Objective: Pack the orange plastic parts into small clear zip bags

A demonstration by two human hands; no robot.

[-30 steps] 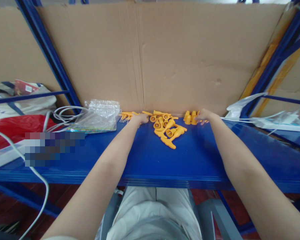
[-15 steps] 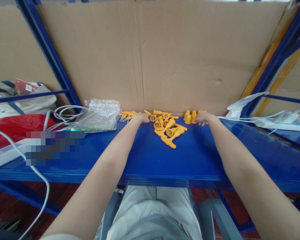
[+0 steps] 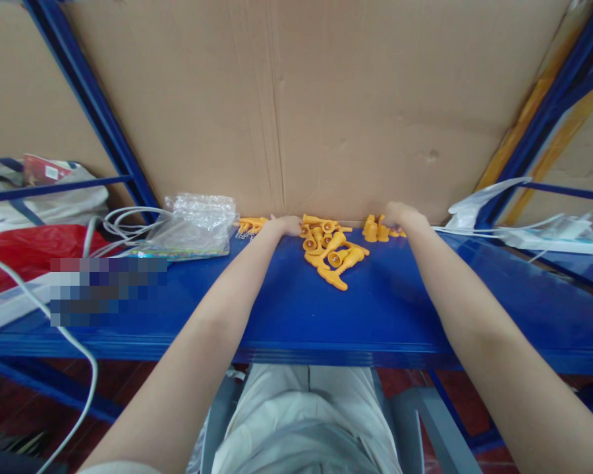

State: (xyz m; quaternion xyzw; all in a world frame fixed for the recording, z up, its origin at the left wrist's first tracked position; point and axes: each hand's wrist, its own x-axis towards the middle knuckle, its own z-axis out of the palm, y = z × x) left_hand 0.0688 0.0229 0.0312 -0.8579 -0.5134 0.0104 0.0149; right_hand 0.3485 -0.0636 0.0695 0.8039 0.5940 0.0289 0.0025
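Note:
A loose pile of yellow-orange plastic pieces [image 3: 336, 253], some with round hollow cup ends and others with curved hook-like ends, lies in the middle at the back of the blue table. My left hand [image 3: 290, 226] is at the pile's back left edge, fingers curled in; whatever they hold is hidden. Farther left, a row of yellow pieces with small metal chains [image 3: 251, 227] lies against the cardboard. On the right, cup-based yellow pieces [image 3: 370, 229] stand upright. My right hand [image 3: 399, 214] is just above and beside them, fingers drawn together, their contents hidden.
A cardboard sheet [image 3: 356, 112] walls the back between blue metal posts [image 3: 91, 99]. Clear plastic bags [image 3: 197, 224], white cables [image 3: 133, 220] and a red bag [image 3: 34, 253] lie at left. A white power strip [image 3: 563, 240] and plastic bag [image 3: 474, 207] are at right.
My right hand has risen from the table beside the upright pieces, showing yellow below it. My left hand has shifted slightly right and up, covering a piece at the pile's left edge.

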